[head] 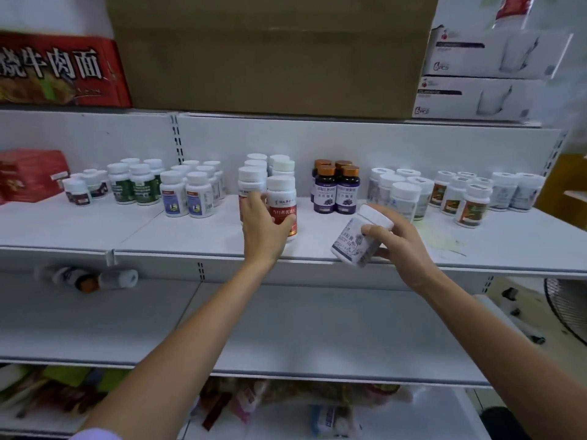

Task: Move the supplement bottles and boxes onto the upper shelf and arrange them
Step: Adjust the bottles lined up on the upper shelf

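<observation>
— Bare forearms rise from the bottom edge. What does each hand have?

— The left hand curls its fingers round the lower half of a red-label bottle. That bottle stands upright on the upper shelf, just left of the purple-label bottles. The right hand holds a white bottle tilted, thumb across the label and fingers behind it. It is in front of and right of the purple-label bottles, over the shelf's front lip.

— How will they handle?

— Light, stiff plastic, I'd judge, with a smooth label that could slip a little and contents that may shift. Holding round the body below the cap, as both hands do, looks soundest. Matching bottles crowd close behind the red-label one, so a nudge could topple them.

— Anything readable?

— The red band carries white Chinese characters, too soft for me to read. The white bottle's dark print is blurred, and so is the purple labels' writing. High and far left of the purple-label bottles, a red carton reads 烧牛肉面. High to their right, white boxes show "6 PCS". A plain cardboard box sits above them.
</observation>
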Demonstrator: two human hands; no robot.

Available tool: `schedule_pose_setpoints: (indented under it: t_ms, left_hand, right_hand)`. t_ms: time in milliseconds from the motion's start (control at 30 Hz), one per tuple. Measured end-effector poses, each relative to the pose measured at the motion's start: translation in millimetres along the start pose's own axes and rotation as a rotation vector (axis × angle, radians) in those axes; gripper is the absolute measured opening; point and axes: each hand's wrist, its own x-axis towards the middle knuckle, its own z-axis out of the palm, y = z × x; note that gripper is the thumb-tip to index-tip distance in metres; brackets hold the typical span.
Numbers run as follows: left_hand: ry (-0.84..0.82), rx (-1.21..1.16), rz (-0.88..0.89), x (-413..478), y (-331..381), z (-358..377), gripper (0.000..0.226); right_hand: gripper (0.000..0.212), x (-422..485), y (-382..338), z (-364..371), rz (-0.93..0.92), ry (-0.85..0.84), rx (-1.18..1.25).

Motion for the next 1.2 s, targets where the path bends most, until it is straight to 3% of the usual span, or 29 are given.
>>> schedule_pose_setpoints:
  t_ms: [100, 300, 633, 800, 933, 1200]
  left_hand:
    - [0.035, 0.040, 0.096, -0.2, -2.3, 1.8, 0.027]
    - [-0.078, 0.259, 0.141, 4.2, -1.1, -1.3, 0.005]
    - [-0.332, 0.506, 0.084, 18.0, -9.6, 11.6, 0.048]
    - [-0.346, 0.461, 0.174, 14.1, -4.8, 25.2, 0.043]
    - [-0.386, 0.411, 0.233, 6.7, 17.1, 51.1, 0.030]
    - [-0.586, 0.321, 0.377, -15.6, 73.0, 127.6, 0.014]
  right_hand:
    - [0.041, 11.5, 2.9, 1.5, -0.017, -0.007, 0.024]
    - [0.033, 37.2, 3.0, 18.4, -0.014, -0.056, 0.033]
    - [0.045, 59.4, 8.5, 6.0, -0.016, -0.102, 0.041]
    - [0.031, 62.9, 14.9, -2.8, 0.000, -0.102, 0.045]
    - [0.031, 62.9, 12.0, -26.3, 0.003, -0.106, 0.031]
    - [0.033, 61.2, 10.3, -129.3, 0.025, -0.015, 0.059]
